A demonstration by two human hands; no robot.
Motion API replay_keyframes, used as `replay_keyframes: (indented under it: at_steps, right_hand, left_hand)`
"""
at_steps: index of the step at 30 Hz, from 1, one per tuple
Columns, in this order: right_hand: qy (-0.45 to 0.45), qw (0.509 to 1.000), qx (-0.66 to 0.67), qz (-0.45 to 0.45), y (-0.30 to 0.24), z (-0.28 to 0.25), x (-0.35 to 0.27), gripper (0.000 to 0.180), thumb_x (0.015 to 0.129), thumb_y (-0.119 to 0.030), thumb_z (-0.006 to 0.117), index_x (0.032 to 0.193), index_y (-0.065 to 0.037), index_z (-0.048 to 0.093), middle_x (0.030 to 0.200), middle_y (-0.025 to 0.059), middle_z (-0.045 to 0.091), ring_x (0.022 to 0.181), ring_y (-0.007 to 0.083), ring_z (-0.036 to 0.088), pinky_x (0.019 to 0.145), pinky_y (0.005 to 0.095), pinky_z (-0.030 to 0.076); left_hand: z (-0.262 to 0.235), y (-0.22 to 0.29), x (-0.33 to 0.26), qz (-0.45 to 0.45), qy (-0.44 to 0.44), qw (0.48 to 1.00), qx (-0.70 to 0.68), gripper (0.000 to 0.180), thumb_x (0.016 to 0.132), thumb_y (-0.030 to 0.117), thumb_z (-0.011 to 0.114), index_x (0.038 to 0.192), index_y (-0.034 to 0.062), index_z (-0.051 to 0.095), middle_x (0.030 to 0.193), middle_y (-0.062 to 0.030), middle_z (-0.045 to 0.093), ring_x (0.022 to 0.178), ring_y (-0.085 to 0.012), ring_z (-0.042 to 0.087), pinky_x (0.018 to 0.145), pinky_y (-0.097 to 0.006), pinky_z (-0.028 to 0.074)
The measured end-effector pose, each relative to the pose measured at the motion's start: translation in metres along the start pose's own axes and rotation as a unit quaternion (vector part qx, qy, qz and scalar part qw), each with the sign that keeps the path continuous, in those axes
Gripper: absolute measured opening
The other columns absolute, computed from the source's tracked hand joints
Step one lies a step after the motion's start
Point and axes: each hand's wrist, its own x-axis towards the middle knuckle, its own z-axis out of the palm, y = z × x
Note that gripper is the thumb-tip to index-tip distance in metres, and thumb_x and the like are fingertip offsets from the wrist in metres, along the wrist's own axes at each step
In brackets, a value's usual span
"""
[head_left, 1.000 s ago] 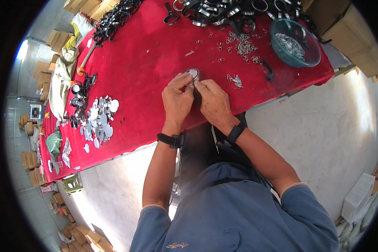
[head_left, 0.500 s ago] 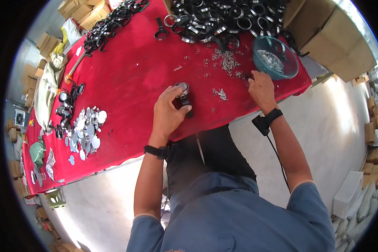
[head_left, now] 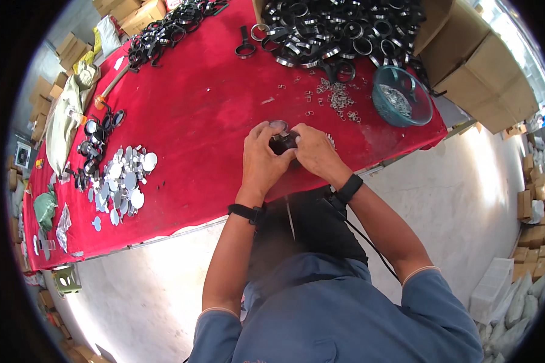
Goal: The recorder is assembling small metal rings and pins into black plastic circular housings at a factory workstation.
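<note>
My left hand point(head_left: 264, 160) is closed round a black-handled ring piece point(head_left: 282, 143), its round metal-rimmed end pointing away from me. From the other side, my right hand point(head_left: 318, 153) closes its fingertips on the same piece, close to its black handle part. The fingers cover much of it, and whether the right hand also pinches a small metal part cannot be seen. Just beyond the right hand, a few small silver pins point(head_left: 330, 140) peek out. Farther off lie several small metal clips point(head_left: 339, 98) in a loose scatter.
A clear teal bowl point(head_left: 378, 104) of small metal parts stands at the right. Black ring pieces point(head_left: 345, 30) heap up at the back beside a cardboard box point(head_left: 487, 72). Round discs point(head_left: 124, 184) and black rings point(head_left: 91, 148) lie at left on the red cloth point(head_left: 194, 133).
My right hand has come left from beside the bowl to the ring piece in my left hand. The left hand has shifted slightly right and still holds it.
</note>
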Motion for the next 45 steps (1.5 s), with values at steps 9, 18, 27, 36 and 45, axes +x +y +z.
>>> replay_keyframes:
  at_steps: [9, 18, 27, 36, 45]
  right_hand:
    - [-0.043, 0.988, -0.144, 0.023, -0.046, -0.008, 0.008, 0.029, 0.092, -0.022, 0.068, 0.106, 0.003, 0.069, 0.103, 0.0301, 0.073, 0.103, 0.0495, 0.071, 0.092, 0.0584, 0.053]
    - [0.003, 0.992, -0.109, -0.06, -0.033, -0.004, -0.003, 0.017, 0.096, -0.016, 0.068, 0.098, 0.001, 0.071, 0.096, 0.0228, 0.074, 0.092, 0.0443, 0.073, 0.081, 0.0553, 0.055]
    - [0.096, 0.972, -0.155, -0.145, -0.011, -0.002, -0.029, 0.015, 0.098, -0.005, 0.062, 0.108, -0.001, 0.072, 0.097, 0.0192, 0.075, 0.089, 0.0383, 0.074, 0.076, 0.0502, 0.058]
    - [-0.01, 0.935, 0.343, 0.088, -0.009, -0.026, -0.061, 0.019, 0.113, -0.005, 0.052, 0.125, -0.001, 0.067, 0.105, 0.009, 0.077, 0.089, 0.0162, 0.075, 0.077, 0.0327, 0.062]
    - [-0.021, 0.939, 0.324, 0.114, -0.015, -0.038, -0.068, 0.02, 0.114, -0.006, 0.051, 0.126, -0.002, 0.067, 0.104, 0.0065, 0.075, 0.082, 0.0093, 0.067, 0.073, 0.0268, 0.057]
  left_hand:
    - [0.013, -0.008, -0.001, 0.02, 0.052, 0.996, -0.063, 0.041, 0.081, 0.01, 0.084, 0.122, 0.0058, 0.078, 0.137, -0.0244, 0.068, 0.127, -0.0449, 0.064, 0.109, -0.052, 0.052]
    - [0.012, -0.008, -0.006, -0.002, 0.057, 0.998, -0.019, 0.045, 0.078, 0.01, 0.087, 0.122, 0.005, 0.081, 0.139, -0.0246, 0.069, 0.126, -0.0455, 0.064, 0.11, -0.051, 0.052]
    - [-0.014, 0.008, 0.006, -0.063, -0.043, 0.993, -0.094, 0.06, 0.07, 0.015, 0.098, 0.127, 0.007, 0.08, 0.144, -0.0222, 0.069, 0.138, -0.0404, 0.063, 0.116, -0.044, 0.052]
    - [-0.046, -0.006, -0.014, -0.14, -0.112, 0.772, -0.609, 0.094, 0.083, 0.009, 0.093, 0.163, -0.0043, 0.044, 0.164, -0.024, 0.051, 0.153, -0.0359, 0.051, 0.131, -0.052, 0.037]
    - [-0.058, 0.026, -0.02, -0.077, -0.135, 0.628, -0.763, 0.098, 0.081, 0.018, 0.098, 0.162, -0.0003, 0.047, 0.163, -0.0249, 0.053, 0.162, -0.0473, 0.034, 0.138, -0.058, 0.02]
